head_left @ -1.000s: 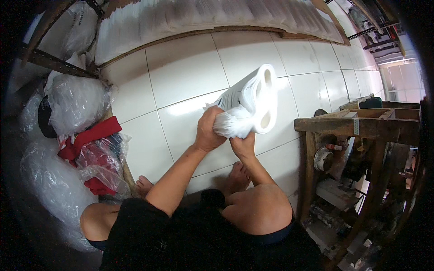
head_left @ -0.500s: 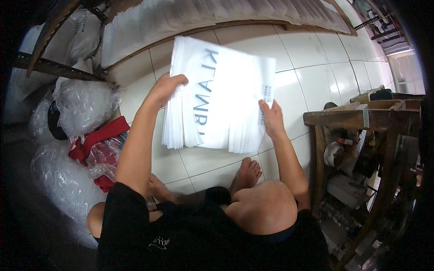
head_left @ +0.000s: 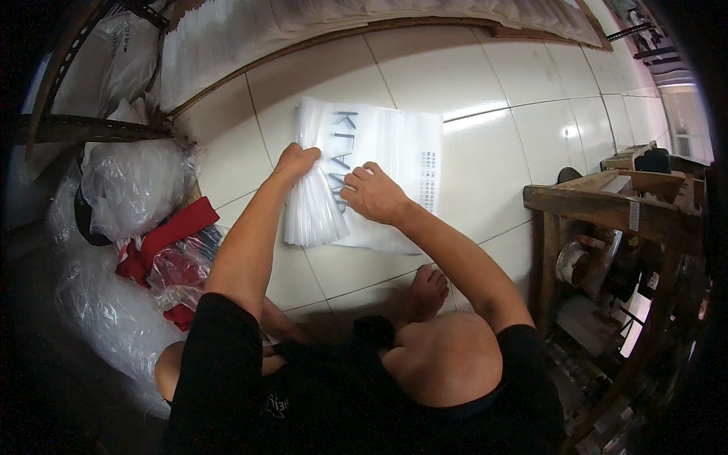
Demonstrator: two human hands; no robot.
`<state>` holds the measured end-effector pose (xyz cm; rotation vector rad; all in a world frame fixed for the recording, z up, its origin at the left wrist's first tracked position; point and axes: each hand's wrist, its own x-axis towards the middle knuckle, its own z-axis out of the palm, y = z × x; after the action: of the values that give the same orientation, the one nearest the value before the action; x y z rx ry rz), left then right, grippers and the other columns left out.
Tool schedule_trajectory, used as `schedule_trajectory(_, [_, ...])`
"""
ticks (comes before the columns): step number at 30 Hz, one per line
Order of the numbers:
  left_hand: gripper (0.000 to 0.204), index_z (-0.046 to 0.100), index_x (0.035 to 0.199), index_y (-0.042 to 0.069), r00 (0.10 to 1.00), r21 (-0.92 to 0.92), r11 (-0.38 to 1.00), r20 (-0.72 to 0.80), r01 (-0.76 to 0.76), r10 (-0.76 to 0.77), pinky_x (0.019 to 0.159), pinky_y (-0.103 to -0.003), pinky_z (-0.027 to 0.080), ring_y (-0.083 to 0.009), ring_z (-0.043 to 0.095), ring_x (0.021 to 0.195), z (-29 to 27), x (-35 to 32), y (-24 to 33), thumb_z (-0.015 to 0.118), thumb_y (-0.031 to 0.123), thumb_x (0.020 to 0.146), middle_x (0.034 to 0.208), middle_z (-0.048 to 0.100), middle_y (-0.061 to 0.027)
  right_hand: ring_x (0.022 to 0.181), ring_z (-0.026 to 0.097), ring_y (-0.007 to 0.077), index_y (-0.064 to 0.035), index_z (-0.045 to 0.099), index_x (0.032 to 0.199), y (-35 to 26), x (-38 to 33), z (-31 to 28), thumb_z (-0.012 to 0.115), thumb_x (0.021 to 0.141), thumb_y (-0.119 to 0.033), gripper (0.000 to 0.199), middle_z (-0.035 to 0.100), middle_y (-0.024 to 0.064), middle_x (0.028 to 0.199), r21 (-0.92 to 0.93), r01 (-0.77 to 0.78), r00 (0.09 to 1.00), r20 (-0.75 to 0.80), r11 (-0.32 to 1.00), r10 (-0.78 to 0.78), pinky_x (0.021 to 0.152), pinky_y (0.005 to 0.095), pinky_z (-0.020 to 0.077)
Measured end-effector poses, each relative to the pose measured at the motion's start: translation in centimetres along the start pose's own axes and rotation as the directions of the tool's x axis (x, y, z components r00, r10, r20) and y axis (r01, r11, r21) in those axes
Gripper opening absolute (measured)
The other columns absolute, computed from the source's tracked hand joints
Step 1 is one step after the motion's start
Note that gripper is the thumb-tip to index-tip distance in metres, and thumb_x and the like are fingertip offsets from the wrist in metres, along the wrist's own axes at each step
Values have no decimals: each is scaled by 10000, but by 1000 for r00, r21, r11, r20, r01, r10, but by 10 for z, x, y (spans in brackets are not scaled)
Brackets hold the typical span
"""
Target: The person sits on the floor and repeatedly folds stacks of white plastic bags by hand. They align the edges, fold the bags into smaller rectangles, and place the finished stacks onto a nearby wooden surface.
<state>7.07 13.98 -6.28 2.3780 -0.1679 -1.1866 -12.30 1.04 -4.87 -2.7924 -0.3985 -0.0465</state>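
A stack of white, translucent plastic bags [head_left: 387, 136] with dark print lies on the tiled floor in front of me. Its left part is bunched up, and the layered edges fan out toward me. My left hand [head_left: 296, 163] is closed on the stack's left edge, thumb on top. Over the middle of the stack, my right hand [head_left: 377, 196] has its fingers curled against the bags beside the fanned layers. Its fingertips are partly hidden, so how many layers it pinches does not show. The right part of the stack lies flat.
Clear plastic bundles [head_left: 136, 186] and a red cloth [head_left: 178, 227] lie at my left, below a metal rack [head_left: 98, 127]. A long row of packed plastic [head_left: 303, 19] runs along the far side. At right stands a wooden bench [head_left: 607, 206] with cluttered shelves. My bare foot [head_left: 429, 288] is near the stack.
The stack has come down from my raised hands onto the floor. My right hand has left the right edge and moved left to the middle. My left hand keeps its hold.
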Motion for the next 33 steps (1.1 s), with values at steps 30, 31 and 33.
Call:
schedule_trajectory(30, [688, 485, 1194, -158, 978, -118, 980, -157, -159, 139, 822, -422, 545, -358, 672, 898, 2, -11, -2, 675, 320, 739, 1064, 634, -284, 976, 613, 410, 59, 623, 1037, 74, -183, -27, 660, 871, -219, 326, 639, 255, 1008, 285, -935, 215, -19, 211, 977, 865, 456, 491])
schedule_trajectory(31, [681, 487, 1187, -160, 968, -41, 984, -188, -175, 165, 845, -424, 537, -373, 668, 917, 2, -13, -1, 667, 325, 745, 1073, 631, -293, 973, 611, 413, 57, 623, 1034, 71, -179, -30, 663, 871, -216, 321, 634, 257, 1006, 277, -940, 202, -22, 200, 979, 866, 461, 490])
schedule_trajectory(33, [669, 489, 1172, -164, 945, 115, 973, -242, -198, 221, 891, -428, 520, -401, 659, 956, 1, -15, 2, 653, 335, 758, 1091, 626, -312, 951, 610, 416, 54, 620, 1014, 66, -175, -32, 671, 868, -203, 300, 622, 256, 1005, 282, -935, 217, -27, 216, 976, 856, 467, 493])
